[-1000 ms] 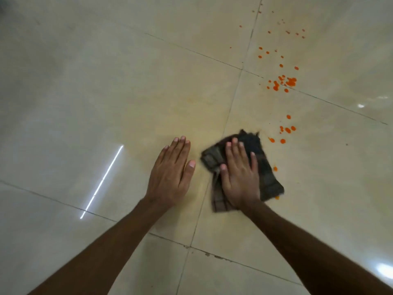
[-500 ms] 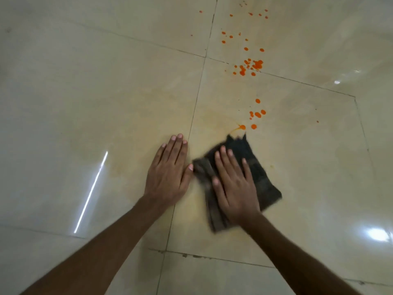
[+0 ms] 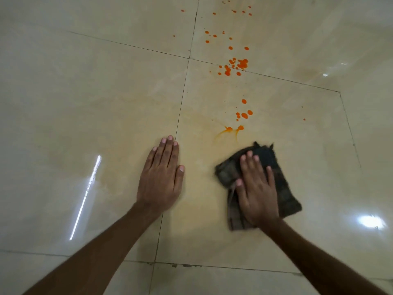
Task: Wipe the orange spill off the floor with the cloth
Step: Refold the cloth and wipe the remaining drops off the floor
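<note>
The right hand (image 3: 258, 188), grip released and flat, presses the cloth (image 3: 285, 194), now slid away from the flat left hand (image 3: 161, 177); just beyond the grip, fresh smears (image 3: 228, 130) streak the floor (image 3: 106, 92); most of the orange spill (image 3: 240, 64) lies farther ahead, unwiped.

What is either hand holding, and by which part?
Nothing is gripped. The right hand presses flat on the middle of the cloth; the left hand lies flat on the floor.
</note>
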